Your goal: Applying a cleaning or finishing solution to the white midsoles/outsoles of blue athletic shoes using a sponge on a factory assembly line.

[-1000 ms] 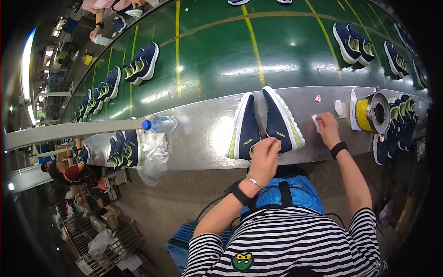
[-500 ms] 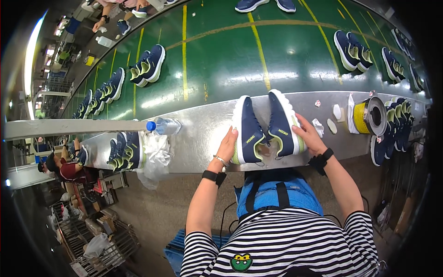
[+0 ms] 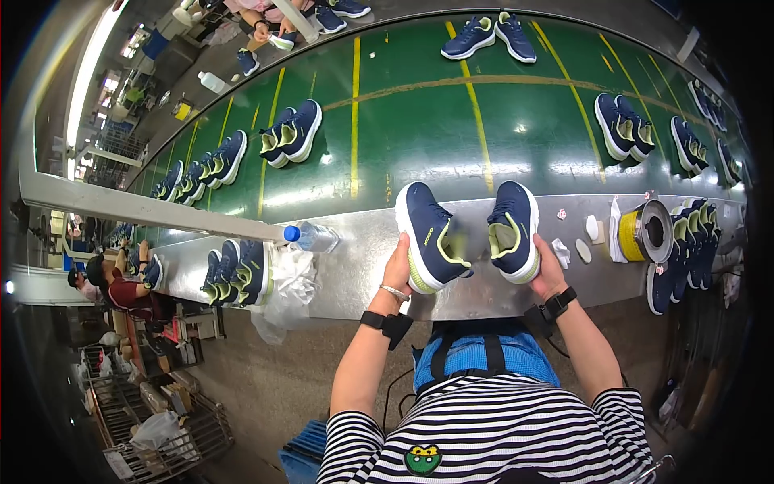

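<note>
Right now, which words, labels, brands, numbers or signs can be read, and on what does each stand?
Small yellow-green lettering, wording not copied here: side of the dark-blue, white-soled shoe in the left hand.
Matching shoe in the right hand: any lettering too small to read.
Yellow-labelled round metal tin: any print too small to read.

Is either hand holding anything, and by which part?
The left hand holds the left navy shoe by its outer side near the heel; the right hand holds the right navy shoe likewise.
</note>
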`<state>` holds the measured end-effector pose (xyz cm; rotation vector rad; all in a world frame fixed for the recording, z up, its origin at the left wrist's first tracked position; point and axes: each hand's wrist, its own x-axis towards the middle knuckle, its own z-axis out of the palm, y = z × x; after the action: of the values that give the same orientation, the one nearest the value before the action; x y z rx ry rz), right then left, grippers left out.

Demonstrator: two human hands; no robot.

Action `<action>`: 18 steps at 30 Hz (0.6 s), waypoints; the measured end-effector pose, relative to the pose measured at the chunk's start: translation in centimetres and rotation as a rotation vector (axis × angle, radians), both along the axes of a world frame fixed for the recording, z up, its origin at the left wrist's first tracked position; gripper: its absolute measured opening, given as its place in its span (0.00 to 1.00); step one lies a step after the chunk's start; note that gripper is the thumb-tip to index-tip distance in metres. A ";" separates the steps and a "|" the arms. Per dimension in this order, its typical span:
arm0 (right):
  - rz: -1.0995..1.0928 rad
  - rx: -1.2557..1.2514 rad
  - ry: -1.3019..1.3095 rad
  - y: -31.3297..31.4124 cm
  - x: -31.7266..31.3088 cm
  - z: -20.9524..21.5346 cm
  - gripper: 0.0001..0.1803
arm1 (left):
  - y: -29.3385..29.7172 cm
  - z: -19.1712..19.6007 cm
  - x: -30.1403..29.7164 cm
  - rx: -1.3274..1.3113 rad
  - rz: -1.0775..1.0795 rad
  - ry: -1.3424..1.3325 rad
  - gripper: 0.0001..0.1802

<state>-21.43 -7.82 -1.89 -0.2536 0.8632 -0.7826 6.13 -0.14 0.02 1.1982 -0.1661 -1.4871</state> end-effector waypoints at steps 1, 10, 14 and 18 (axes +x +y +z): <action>-0.006 0.010 -0.069 0.2 -0.1 -0.9 0.21 | 0.0 -0.1 0.0 -0.001 -0.002 -0.001 0.29; 0.110 -0.778 1.236 1.3 -2.7 -2.5 0.11 | -0.8 -0.9 0.3 0.113 0.092 -0.025 0.30; -0.049 -0.865 1.484 -0.4 -6.1 -2.2 0.13 | -0.9 1.1 0.5 0.018 0.041 -0.006 0.31; -0.021 -0.968 1.665 -0.4 -8.2 -2.5 0.10 | -1.4 2.4 -1.6 0.151 0.026 -0.069 0.30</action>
<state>-29.67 -8.25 -4.43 -1.9378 1.9402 -0.8733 4.54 -1.51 2.45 1.3690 -0.0850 -1.4565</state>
